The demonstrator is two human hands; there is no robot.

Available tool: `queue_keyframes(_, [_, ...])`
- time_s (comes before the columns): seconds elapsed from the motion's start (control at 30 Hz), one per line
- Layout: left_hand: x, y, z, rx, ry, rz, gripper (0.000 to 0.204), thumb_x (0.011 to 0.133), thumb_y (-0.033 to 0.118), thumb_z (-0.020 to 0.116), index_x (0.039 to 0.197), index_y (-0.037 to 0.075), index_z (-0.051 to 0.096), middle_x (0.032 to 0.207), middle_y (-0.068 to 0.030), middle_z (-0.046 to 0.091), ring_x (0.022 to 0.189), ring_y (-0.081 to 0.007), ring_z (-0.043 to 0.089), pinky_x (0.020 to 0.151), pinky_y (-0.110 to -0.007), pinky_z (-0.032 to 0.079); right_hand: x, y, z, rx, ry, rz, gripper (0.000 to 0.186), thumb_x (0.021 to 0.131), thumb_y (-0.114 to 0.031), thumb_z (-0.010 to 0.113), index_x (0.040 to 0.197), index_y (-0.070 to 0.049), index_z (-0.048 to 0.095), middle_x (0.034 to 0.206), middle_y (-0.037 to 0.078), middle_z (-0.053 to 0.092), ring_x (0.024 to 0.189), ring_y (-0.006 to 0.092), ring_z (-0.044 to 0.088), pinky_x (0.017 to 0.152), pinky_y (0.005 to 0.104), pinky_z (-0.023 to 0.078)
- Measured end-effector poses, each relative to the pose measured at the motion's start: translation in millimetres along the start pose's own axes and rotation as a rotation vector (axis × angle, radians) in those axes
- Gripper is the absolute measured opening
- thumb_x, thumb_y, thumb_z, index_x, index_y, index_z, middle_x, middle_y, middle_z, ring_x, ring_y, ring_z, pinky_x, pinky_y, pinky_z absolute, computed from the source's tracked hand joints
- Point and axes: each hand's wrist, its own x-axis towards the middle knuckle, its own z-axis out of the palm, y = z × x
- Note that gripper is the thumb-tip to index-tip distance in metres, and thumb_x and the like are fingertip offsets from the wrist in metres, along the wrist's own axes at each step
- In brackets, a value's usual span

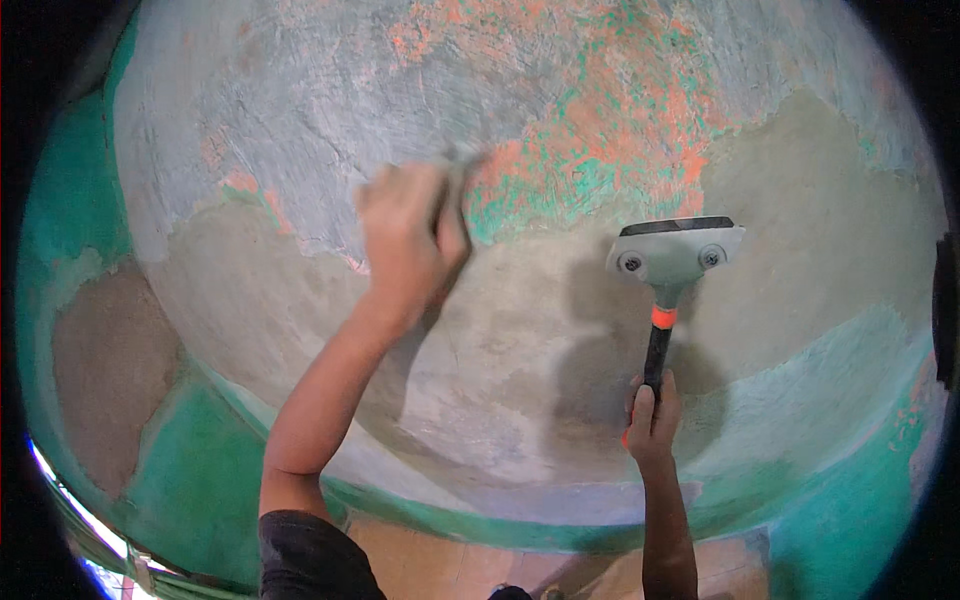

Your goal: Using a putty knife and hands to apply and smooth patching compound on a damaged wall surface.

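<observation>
A long-handled scraper [672, 262] stands upright in my right hand [655, 415], whose fingers are wrapped round the lower end of its black handle. Its grey head has two screws and a dark blade edge at the top, and an orange band rings the neck. The head is in front of the wall [500, 330]; I cannot tell whether it touches. My left hand [405, 225] is raised against the wall with its fingers curled, smeared by motion. A greyish blur shows by its fingertips, but what they hold, if anything, is not clear.
Beside my left hand, the wall carries a patch of flaking orange and green paint [590, 140]. Bare grey-brown plaster spreads below it. Green paint [200, 480] covers the lower left, with a brown patch [110, 370]. Tan floor tiles [430, 565] show at the bottom.
</observation>
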Motion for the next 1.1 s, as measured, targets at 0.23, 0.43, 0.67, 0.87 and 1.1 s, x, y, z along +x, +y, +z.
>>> queue_keyframes(0.23, [5, -40, -18, 0.102, 0.051, -0.244, 0.013, 0.068, 0.002, 0.056, 0.080, 0.006, 0.059, 0.073, -0.0147, 0.056, 0.073, -0.0322, 0.055, 0.068, -0.042, 0.037, -5, 16, -1, -0.003, -0.009, 0.009, 0.027, 0.100, -0.028, 0.045, 0.095, -0.002, 0.049, 0.058, -0.001, 0.047, 0.044, 0.0060, 0.044, 0.039, 0.0237, 0.035])
queue_keyframes(0.43, [-20, 6, -10, -0.051, -0.252, 0.232, 0.015, 0.067, 0.003, 0.058, 0.082, 0.007, 0.056, 0.074, -0.0123, 0.053, 0.073, -0.0326, 0.053, 0.066, -0.043, 0.036, -6, 18, 3, -0.056, 0.078, -0.082, 0.029, 0.099, -0.030, 0.045, 0.093, -0.002, 0.048, 0.059, 0.000, 0.047, 0.045, 0.0060, 0.044, 0.040, 0.0231, 0.036])
queue_keyframes(0.67, [80, -47, -11, 0.116, 0.208, -0.302, 0.012, 0.090, 0.018, 0.058, 0.088, 0.007, 0.062, 0.074, -0.0144, 0.061, 0.076, -0.0363, 0.058, 0.073, -0.046, 0.039, -4, 15, 4, -0.090, 0.038, -0.056, 0.028, 0.099, -0.028, 0.043, 0.090, -0.002, 0.048, 0.058, 0.000, 0.046, 0.044, 0.0069, 0.043, 0.040, 0.0245, 0.035])
queue_keyframes(0.87, [95, 27, 28, -0.075, 0.113, 0.107, 0.012, 0.076, 0.007, 0.058, 0.088, 0.005, 0.062, 0.077, -0.0172, 0.061, 0.074, -0.0375, 0.059, 0.068, -0.046, 0.044, -5, 2, 4, 0.029, 0.074, 0.089, 0.030, 0.098, -0.030, 0.048, 0.085, -0.002, 0.048, 0.057, 0.002, 0.049, 0.046, 0.0130, 0.051, 0.044, 0.0296, 0.041])
queue_keyframes(1.1, [137, -30, 16, 0.194, 0.195, -0.275, 0.012, 0.084, 0.013, 0.055, 0.089, 0.007, 0.064, 0.081, -0.0184, 0.066, 0.077, -0.0389, 0.063, 0.074, -0.050, 0.042, -4, 12, 2, -0.108, -0.004, 0.016, 0.029, 0.097, -0.028, 0.050, 0.085, -0.003, 0.048, 0.057, 0.004, 0.050, 0.047, 0.0164, 0.054, 0.045, 0.0355, 0.042])
